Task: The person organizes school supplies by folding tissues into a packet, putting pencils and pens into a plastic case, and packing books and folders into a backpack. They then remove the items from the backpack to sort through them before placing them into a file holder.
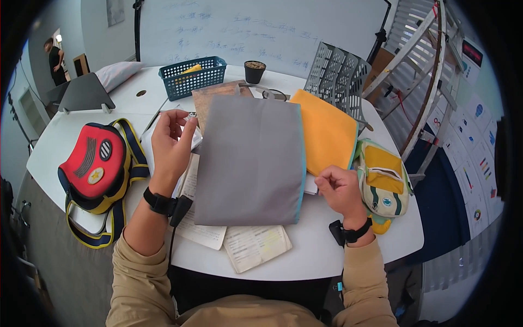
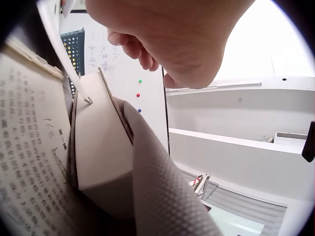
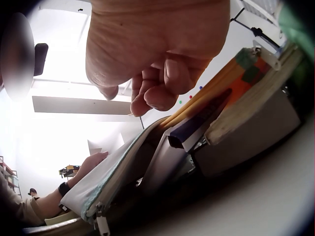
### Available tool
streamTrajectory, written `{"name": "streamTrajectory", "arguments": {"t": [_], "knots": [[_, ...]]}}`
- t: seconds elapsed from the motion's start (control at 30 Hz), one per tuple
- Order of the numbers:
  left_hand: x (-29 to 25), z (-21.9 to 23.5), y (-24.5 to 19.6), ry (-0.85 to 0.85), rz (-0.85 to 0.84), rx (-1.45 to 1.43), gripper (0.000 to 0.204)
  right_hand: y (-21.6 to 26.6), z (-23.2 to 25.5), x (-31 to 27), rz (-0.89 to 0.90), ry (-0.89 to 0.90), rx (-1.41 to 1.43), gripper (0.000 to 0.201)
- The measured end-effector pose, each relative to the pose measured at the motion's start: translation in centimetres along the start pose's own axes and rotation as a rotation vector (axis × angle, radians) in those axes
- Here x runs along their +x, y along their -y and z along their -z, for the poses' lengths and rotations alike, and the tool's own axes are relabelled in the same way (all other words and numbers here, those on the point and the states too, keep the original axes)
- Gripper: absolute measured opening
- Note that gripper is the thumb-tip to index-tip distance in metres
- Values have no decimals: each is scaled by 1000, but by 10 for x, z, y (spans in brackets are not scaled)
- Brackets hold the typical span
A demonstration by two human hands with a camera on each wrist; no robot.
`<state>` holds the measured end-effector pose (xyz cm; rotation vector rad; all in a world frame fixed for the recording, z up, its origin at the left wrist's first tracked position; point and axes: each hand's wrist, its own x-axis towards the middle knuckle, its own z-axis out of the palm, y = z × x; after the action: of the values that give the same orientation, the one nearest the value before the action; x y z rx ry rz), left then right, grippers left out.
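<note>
A flat grey fabric pouch (image 1: 250,161) with a light-blue zipped edge lies over books and papers, and a yellow-orange pouch (image 1: 327,131) is partly under its right side. My left hand (image 1: 173,141) is raised beside the grey pouch's upper left edge, fingers loosely bent; in the left wrist view the hand (image 2: 172,34) hangs above a thick book (image 2: 106,142) and the grey fabric (image 2: 167,191). My right hand (image 1: 341,192) hovers by the yellow-orange pouch's lower corner, fingers loosely curled. Nothing shows in its grasp in the right wrist view, where the hand (image 3: 157,54) is above both pouches.
A red backpack (image 1: 95,166) stands at the left, a small green-and-yellow bag (image 1: 384,182) at the right. Behind are a blue basket (image 1: 193,79), a potted plant (image 1: 254,72) and a grey rack (image 1: 338,76). Open booklets (image 1: 256,248) lie near the table's front edge.
</note>
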<state>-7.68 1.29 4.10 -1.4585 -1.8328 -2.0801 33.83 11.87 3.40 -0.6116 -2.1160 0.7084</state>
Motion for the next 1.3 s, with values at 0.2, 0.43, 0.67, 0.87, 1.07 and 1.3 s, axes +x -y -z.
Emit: {"name": "streamTrajectory", "arguments": {"t": [0.2, 0.43, 0.67, 0.87, 1.07, 1.3], "knots": [[-7, -5, -8, -51, -134, 15, 16, -14, 2, -3, -157, -91, 162, 47], [-7, -5, -9, -82, -161, -8, 13, -13, -2, -2, -158, -127, 119, 45], [-13, -12, -2, -31, -115, 7, 13, -13, -6, 1, -137, -105, 39, 40], [-16, -12, 4, 34, -32, 34, 16, -12, -7, -2, -80, -107, 61, 38], [-12, -13, 19, 78, 118, 135, 25, -12, -4, -5, -102, -45, -7, 38], [-9, -6, -1, 320, 414, 169, 30, 10, -11, -4, 6, 98, -89, 40]]}}
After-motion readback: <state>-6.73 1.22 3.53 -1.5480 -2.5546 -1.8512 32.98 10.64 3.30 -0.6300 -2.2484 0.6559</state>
